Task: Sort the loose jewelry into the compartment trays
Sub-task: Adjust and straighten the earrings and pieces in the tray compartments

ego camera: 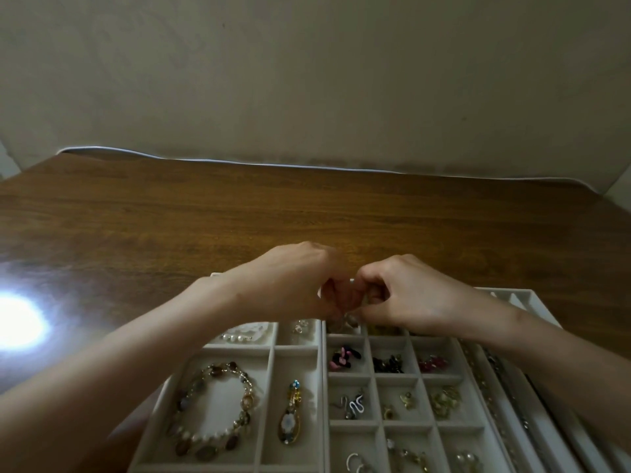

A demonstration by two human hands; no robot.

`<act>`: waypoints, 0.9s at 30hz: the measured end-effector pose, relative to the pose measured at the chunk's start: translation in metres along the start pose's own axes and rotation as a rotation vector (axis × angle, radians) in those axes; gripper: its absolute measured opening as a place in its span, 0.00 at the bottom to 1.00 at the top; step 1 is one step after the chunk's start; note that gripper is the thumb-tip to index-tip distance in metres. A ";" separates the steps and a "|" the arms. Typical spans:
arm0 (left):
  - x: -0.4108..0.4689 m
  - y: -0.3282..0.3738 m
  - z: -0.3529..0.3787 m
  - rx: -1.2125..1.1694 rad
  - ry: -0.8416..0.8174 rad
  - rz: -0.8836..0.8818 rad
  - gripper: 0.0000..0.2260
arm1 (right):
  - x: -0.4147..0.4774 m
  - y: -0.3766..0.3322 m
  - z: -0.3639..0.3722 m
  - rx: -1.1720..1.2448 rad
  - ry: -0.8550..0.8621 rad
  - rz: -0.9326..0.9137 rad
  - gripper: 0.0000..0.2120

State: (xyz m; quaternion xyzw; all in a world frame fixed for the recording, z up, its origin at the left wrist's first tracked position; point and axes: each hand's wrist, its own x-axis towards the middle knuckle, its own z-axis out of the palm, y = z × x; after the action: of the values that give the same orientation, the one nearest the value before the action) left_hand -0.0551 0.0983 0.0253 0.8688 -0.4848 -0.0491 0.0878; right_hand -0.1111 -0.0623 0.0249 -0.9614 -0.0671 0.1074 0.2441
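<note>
Most compartments are filled already: a bracelet (211,411) and a pendant (290,418) sit in the left tray (272,387), earrings fill the right tray (372,373), and chains (491,397) lie in its long slots. The left hand (293,281) and right hand (406,295) meet over the far cells, each grip pinching one small piece (346,320), too blurred to name. This looks like late sorting. The hands hide those cells, and glare (17,322) flares on the counter (307,213).

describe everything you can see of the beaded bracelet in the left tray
The beaded bracelet is a closed loop of mixed beads: brown and grey ovals, pearl-like white rounds along its near side, joined by gold-looking links, with an oval cameo-like piece on its right. It lies flat in a large compartment of the left tray, touching only the pale lining.
</note>
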 end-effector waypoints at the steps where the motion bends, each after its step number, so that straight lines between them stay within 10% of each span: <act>1: 0.000 0.002 0.003 0.030 -0.002 0.003 0.05 | 0.001 0.000 -0.001 -0.006 0.007 -0.002 0.04; 27: -0.001 0.003 0.002 -0.035 0.016 -0.103 0.07 | -0.007 -0.008 -0.002 -0.200 0.126 -0.115 0.04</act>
State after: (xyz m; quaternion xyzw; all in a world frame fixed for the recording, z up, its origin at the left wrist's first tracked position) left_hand -0.0586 0.0972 0.0235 0.8914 -0.4376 -0.0550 0.1043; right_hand -0.1185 -0.0573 0.0314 -0.9804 -0.1169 0.0252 0.1564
